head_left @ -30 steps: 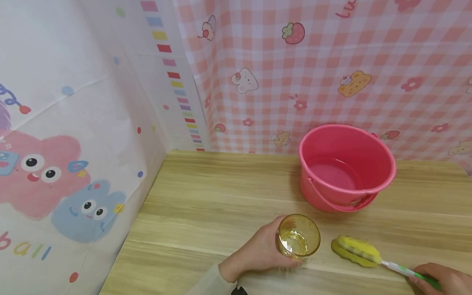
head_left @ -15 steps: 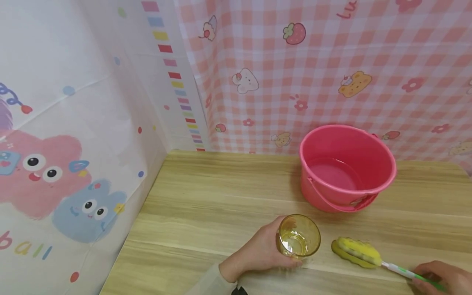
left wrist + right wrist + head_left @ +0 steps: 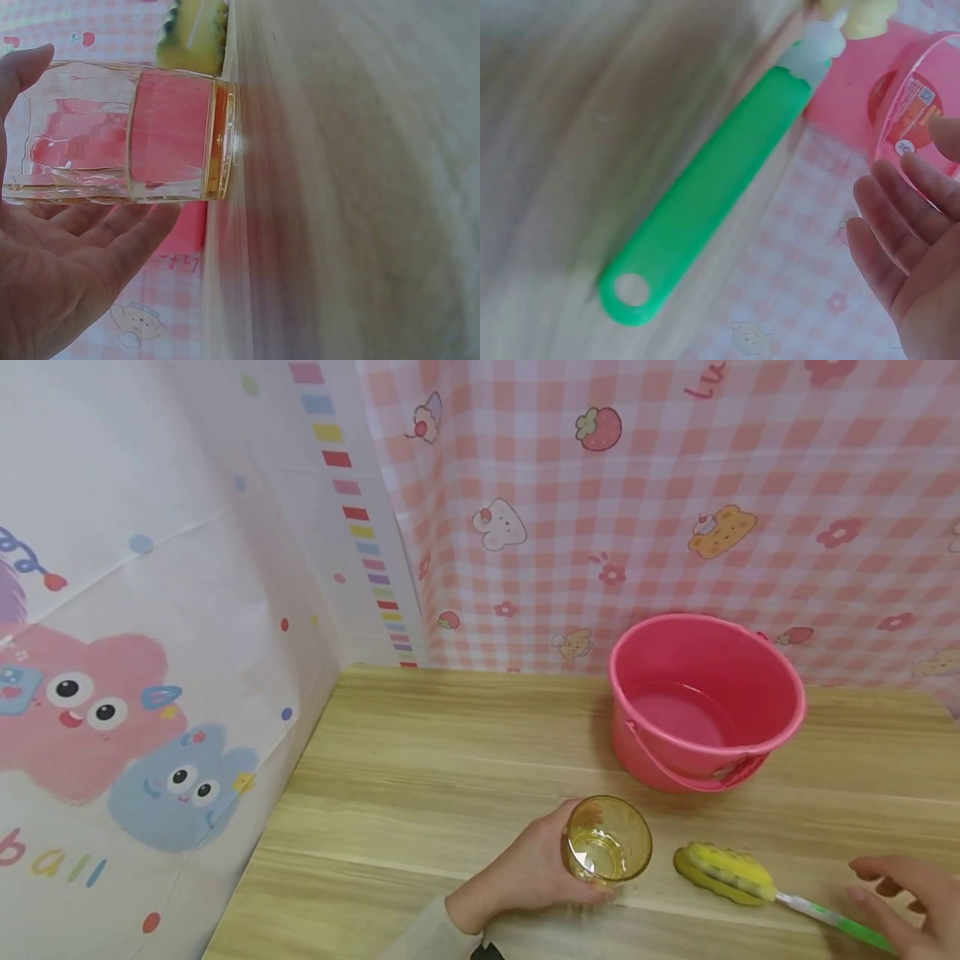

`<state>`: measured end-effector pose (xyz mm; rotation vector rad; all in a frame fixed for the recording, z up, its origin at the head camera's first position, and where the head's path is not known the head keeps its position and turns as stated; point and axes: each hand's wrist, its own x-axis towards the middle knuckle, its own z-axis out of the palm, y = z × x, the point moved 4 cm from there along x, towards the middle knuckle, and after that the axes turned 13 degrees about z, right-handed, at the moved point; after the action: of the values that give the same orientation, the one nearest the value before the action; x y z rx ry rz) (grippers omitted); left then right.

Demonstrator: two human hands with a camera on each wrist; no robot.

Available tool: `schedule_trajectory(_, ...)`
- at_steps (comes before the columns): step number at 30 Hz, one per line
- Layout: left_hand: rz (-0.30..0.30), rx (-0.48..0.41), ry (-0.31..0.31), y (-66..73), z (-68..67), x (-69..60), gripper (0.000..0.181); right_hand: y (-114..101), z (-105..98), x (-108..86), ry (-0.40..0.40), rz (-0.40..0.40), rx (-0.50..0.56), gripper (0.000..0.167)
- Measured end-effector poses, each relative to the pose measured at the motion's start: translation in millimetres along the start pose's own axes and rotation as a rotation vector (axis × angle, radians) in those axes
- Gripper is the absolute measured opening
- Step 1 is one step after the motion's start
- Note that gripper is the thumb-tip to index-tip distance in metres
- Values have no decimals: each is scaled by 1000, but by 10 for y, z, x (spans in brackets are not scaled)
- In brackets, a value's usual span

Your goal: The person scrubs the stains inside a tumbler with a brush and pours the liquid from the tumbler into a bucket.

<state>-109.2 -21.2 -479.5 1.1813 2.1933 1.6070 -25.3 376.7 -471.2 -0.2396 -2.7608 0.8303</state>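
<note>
One wood-grain table (image 3: 450, 735) is bearing a pink bucket (image 3: 697, 660) behind, apparently obstructing nothing. A yellow sponge brush (image 3: 731, 868) is lying near the right hand (image 3: 930, 893), which is hovering unclenched off the green handle (image 3: 705, 202). The left hand (image 3: 532, 868) is gripping an upright amber tumbler (image 3: 611, 843); light pressure is probably serving best.

Your left hand (image 3: 534, 864) grips an amber glass (image 3: 611, 835), its mouth facing up. Your right hand (image 3: 917, 897), fingers loosely bent, is just beside the green-and-white handle of a yellow-headed brush (image 3: 729, 870), whose head lies on the table (image 3: 420, 777) between your hands. Beyond both hands stands a pink bucket (image 3: 697, 662), with a pink checked cloth (image 3: 637, 560) behind it. Well to your left hand's left hangs a cartoon-printed white sheet (image 3: 217, 593).
</note>
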Motion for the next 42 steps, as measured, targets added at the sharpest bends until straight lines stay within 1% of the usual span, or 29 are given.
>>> schedule_trajectory(4, -1, 3, -5, -1, 4, 5, 91, -137, -47, 49, 55, -30, 115, 27)
schedule_trajectory(7, -5, 1, -8, 5, 5, 7, 91, -203, -68, 104, 86, -80, 185, 36)
schedule_trajectory(14, 1, 2, -7, 22, -4, 14, 92, -390, -122, 222, 137, -239, 248, 62)
schedule_trajectory(16, 2, 0, -6, 23, -4, 15, 92, -454, -140, 252, 147, -270, 256, 68)
schedule_trajectory(18, 2, -1, -4, 22, -4, 15, 92, -508, -161, 290, 150, -286, 258, 70)
schedule_trajectory(22, 9, 5, -7, 25, -2, 13, 90, -566, -181, 367, 136, -254, 255, 70)
schedule_trajectory(29, -4, 5, -10, 27, -3, 13, 91, -623, -202, 518, 74, -173, 234, 74)
schedule_trajectory(37, 2, 16, -10, 26, -6, 12, 91, -690, -212, 719, 42, -95, 246, 65)
schedule_trajectory(42, 8, 2, -8, 25, -5, 10, 91, -742, -220, 869, 0, -21, 175, 64)
